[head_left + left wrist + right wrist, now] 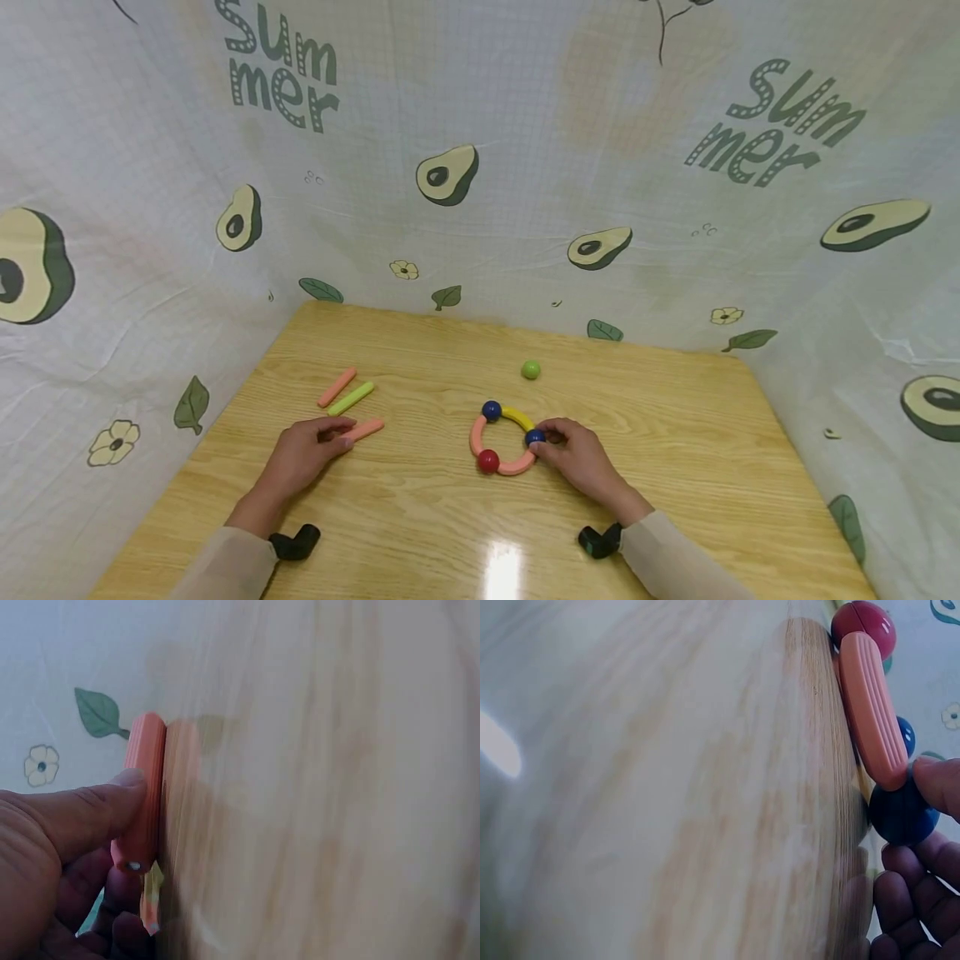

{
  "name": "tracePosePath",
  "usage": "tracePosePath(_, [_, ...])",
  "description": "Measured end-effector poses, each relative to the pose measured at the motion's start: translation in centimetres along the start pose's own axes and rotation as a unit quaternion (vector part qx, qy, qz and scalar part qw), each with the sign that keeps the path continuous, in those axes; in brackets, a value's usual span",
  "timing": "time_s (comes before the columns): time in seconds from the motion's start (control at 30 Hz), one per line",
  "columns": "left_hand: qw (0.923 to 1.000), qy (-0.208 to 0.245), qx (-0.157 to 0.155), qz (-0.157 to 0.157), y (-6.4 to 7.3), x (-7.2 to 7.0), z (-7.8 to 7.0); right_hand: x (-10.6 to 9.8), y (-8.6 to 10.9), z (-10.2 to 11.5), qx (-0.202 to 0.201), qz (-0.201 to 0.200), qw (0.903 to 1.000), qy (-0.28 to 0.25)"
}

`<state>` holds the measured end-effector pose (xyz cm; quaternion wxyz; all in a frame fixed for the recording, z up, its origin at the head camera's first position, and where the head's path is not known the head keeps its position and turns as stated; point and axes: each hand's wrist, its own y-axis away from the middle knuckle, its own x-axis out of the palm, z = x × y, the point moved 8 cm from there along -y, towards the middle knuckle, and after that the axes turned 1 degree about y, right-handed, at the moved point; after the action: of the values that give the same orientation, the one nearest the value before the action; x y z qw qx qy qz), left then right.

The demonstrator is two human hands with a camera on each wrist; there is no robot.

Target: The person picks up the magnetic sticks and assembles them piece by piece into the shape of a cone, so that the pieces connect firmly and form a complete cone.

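A ring of curved sticks and balls lies on the table, made of a yellow curved stick [517,417], two salmon curved sticks [515,466], two blue balls and a red ball [488,462]. My right hand [583,462] pinches the ring's right-hand blue ball [901,816] between thumb and fingers; the other blue ball [491,410] sits at the ring's far side. Left of the ring, my left hand [302,454] pinches a straight salmon stick [148,776] close to the tabletop. A metal tip shows in the stick's near end in the left wrist view.
Beyond the left hand lie another straight salmon stick [337,387] and a straight lime-green stick [351,399]. A green ball [531,369] rests behind the ring. Printed cloth [517,192] hangs around the back and sides of the wooden table [420,533].
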<state>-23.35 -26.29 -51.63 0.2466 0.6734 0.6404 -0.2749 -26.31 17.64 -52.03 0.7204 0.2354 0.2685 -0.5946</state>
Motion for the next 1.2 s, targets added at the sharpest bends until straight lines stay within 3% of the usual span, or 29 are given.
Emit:
tracePosePath(0.27, [0.9996, -0.028, 0.006, 0.004, -0.4, 0.5, -0.4, 0.0, 0.0, -0.1, 0.003, 0.001, 1.0000, -0.001])
tracePosePath(0.4, [0.9987, -0.044, 0.023, 0.002, -0.6, 0.4, -0.8, 0.0, 0.1, 0.0, 0.002, 0.000, 1.0000, -0.002])
tracePosePath(0.67, [0.9988, 0.025, 0.023, -0.035, -1.2, 0.6, -2.4, -0.1, 0.2, 0.2, -0.001, -0.001, 1.0000, -0.002])
tracePosePath(0.87, [0.9967, 0.061, 0.019, -0.050, -2.4, 1.5, -4.5, -0.2, 0.2, 0.4, -0.012, -0.004, 0.9999, 0.001])
tracePosePath(1.0, [0.9933, 0.107, 0.019, -0.040, -3.4, 2.7, -6.4, -0.2, 0.1, 0.2, -0.009, -0.003, 1.0000, 0.001])
tracePosePath(1.2, [0.9914, 0.125, 0.029, -0.024, -5.1, 5.1, -9.6, -0.2, -0.1, 0.3, -0.012, 0.000, 0.9999, 0.000])
